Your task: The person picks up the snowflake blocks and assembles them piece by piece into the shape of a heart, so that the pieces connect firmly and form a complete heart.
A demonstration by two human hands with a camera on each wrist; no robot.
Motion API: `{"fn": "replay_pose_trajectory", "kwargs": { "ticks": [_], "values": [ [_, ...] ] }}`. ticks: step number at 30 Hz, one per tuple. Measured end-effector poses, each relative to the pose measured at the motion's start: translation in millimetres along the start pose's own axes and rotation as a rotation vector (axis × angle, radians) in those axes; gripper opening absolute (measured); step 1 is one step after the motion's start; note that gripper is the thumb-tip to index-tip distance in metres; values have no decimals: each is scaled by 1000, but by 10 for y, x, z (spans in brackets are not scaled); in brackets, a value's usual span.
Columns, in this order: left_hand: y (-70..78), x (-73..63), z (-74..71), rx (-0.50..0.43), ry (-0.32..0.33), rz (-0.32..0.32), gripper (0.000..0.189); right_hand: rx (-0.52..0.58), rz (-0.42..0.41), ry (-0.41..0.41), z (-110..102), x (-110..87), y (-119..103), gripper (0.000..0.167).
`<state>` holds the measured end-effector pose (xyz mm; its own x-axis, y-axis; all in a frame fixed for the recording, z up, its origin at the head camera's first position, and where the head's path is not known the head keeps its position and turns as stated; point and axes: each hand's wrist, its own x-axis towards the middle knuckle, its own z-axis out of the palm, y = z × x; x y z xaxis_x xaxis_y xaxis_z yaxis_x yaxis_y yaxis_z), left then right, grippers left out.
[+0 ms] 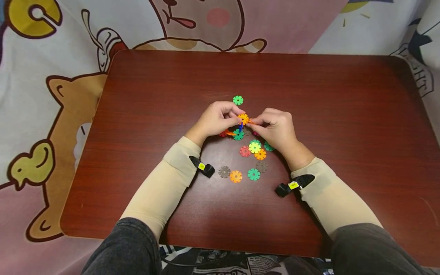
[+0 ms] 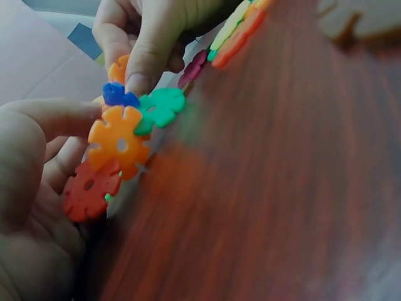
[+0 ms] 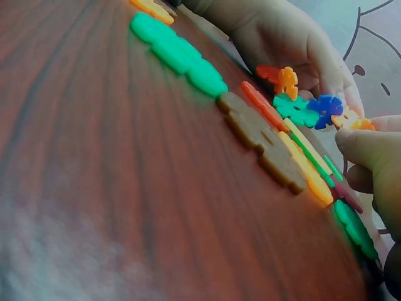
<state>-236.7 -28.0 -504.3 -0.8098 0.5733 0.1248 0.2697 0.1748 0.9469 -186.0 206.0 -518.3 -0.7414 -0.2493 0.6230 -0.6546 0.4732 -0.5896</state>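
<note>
Left wrist view, linked notched discs point(image 2: 119, 159), red, orange, green, blue

Before you stands a table point(image 1: 154, 84) with dark reddish-brown wood grain and rounded corners. Beyond its far edge, and along your left, spreads a printed cloth point(image 1: 282, 23) in pink, white and tan, bearing cartoon animals (note the yellow chick point(image 1: 32, 164) at left). Light leaves a soft, pale sheen point(image 1: 220, 194) on the near tabletop.
</note>
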Motion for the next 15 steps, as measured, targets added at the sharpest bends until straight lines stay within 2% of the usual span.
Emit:
{"fn": "replay_pose_trajectory", "kwargs": {
  "ticks": [7, 11, 15],
  "values": [
    [-2, 5, 7, -35, -45, -16, 17, 25, -43, -7, -15, 1, -10, 17],
    [-7, 7, 36, 49, -62, -6, 16, 40, -31, 10, -20, 10, -9, 18],
    [-13, 3, 51, 128, -39, -6, 14, 32, 1, 23, -29, 34, -7, 21]
  ]
}}
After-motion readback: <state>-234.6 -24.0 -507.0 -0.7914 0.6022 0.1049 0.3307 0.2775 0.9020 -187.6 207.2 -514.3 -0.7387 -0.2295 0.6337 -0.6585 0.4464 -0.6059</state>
